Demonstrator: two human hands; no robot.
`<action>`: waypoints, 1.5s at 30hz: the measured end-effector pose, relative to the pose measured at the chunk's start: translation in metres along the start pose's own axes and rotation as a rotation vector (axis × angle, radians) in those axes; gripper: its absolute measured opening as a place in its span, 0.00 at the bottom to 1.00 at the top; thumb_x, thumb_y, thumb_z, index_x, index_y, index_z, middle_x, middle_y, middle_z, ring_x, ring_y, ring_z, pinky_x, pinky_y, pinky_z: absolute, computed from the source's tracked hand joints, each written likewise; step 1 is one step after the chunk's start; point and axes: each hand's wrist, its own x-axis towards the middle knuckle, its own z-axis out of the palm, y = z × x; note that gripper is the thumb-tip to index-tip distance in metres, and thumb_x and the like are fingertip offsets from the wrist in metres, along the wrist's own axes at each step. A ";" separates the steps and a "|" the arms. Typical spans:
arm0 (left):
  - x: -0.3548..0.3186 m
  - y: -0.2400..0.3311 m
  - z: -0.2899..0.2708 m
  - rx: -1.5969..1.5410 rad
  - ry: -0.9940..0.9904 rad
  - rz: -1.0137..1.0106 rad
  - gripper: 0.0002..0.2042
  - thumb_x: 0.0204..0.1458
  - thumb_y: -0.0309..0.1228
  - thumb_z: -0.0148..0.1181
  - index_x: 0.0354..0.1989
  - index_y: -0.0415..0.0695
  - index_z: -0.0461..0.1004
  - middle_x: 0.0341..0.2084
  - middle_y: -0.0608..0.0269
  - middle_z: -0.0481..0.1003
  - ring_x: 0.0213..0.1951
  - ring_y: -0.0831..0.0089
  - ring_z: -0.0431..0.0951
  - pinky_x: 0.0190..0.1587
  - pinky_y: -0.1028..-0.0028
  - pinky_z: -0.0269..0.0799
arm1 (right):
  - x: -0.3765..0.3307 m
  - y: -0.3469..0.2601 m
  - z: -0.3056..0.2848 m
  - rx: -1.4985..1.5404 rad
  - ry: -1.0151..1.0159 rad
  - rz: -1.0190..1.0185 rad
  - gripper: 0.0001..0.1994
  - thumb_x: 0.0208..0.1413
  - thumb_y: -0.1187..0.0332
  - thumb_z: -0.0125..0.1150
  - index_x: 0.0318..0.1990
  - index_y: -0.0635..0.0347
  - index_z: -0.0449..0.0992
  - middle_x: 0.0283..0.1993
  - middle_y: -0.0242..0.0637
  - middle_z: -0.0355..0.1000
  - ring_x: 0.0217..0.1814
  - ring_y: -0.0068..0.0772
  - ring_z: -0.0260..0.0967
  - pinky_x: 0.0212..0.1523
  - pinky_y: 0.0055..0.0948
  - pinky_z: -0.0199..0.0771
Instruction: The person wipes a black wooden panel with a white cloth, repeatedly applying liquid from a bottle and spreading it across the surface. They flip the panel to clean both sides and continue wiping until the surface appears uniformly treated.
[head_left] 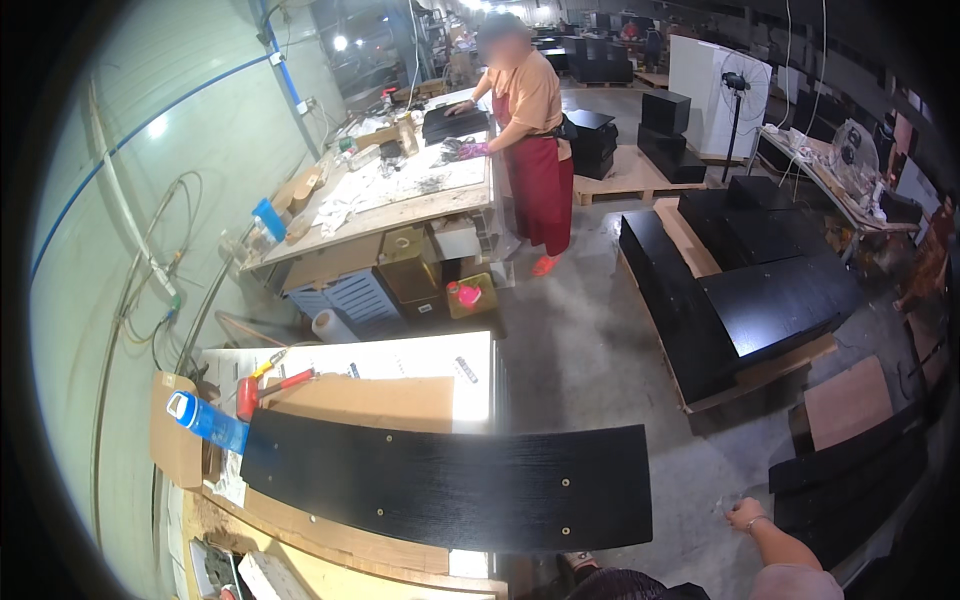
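My right hand (744, 515) reaches out at the lower right, over the floor beside stacked black boards (850, 480). Its fingers are curled together around a small, pale, see-through thing that I cannot make out. My left hand is out of view. In front of me a long black board (450, 485) lies across a workbench (475, 385), with several small brass-coloured fittings set in its face. Its right end juts past the bench edge. Cardboard (400, 395) lies under it.
A blue bottle (208, 422), a red-handled tool (248, 398) and a yellow-handled screwdriver (268, 363) are at the board's left end. A person in a red apron (540, 190) works at a far bench (410, 210). Black panels (775, 295) lie on a pallet to the right.
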 end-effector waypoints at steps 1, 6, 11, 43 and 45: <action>0.001 0.002 -0.002 -0.007 0.006 -0.004 0.28 0.56 0.41 0.56 0.66 0.46 0.68 0.69 0.57 0.65 0.70 0.53 0.61 0.69 0.41 0.51 | 0.004 0.017 0.002 0.033 0.002 0.097 0.21 0.51 0.52 0.64 0.45 0.57 0.85 0.51 0.49 0.80 0.55 0.53 0.77 0.56 0.43 0.76; 0.009 -0.004 -0.002 -0.084 0.008 0.006 0.28 0.56 0.41 0.56 0.65 0.45 0.68 0.68 0.57 0.65 0.70 0.53 0.61 0.69 0.41 0.51 | -0.004 0.223 -0.003 -0.045 0.077 0.688 0.16 0.47 0.68 0.69 0.45 0.63 0.83 0.50 0.46 0.81 0.56 0.45 0.79 0.52 0.40 0.82; 0.003 0.001 0.000 -0.086 0.062 -0.010 0.27 0.57 0.41 0.55 0.65 0.45 0.68 0.68 0.57 0.66 0.70 0.53 0.61 0.69 0.41 0.51 | -0.050 0.298 -0.022 -0.055 0.166 0.859 0.14 0.52 0.77 0.64 0.48 0.66 0.79 0.48 0.50 0.80 0.49 0.46 0.82 0.44 0.40 0.85; -0.052 -0.001 0.002 -0.161 0.324 -0.656 0.27 0.65 0.39 0.53 0.67 0.34 0.64 0.71 0.47 0.60 0.73 0.49 0.55 0.73 0.46 0.45 | -0.414 -0.383 0.068 -0.247 -0.804 -1.786 0.28 0.62 0.59 0.60 0.61 0.75 0.66 0.62 0.54 0.68 0.62 0.54 0.69 0.63 0.41 0.69; -0.042 0.000 -0.004 -0.141 0.293 -0.654 0.28 0.64 0.41 0.54 0.67 0.34 0.64 0.72 0.47 0.58 0.74 0.49 0.53 0.73 0.46 0.45 | -0.415 -0.378 0.079 -0.223 -0.757 -1.786 0.29 0.63 0.59 0.60 0.61 0.76 0.65 0.62 0.57 0.67 0.62 0.55 0.68 0.63 0.41 0.68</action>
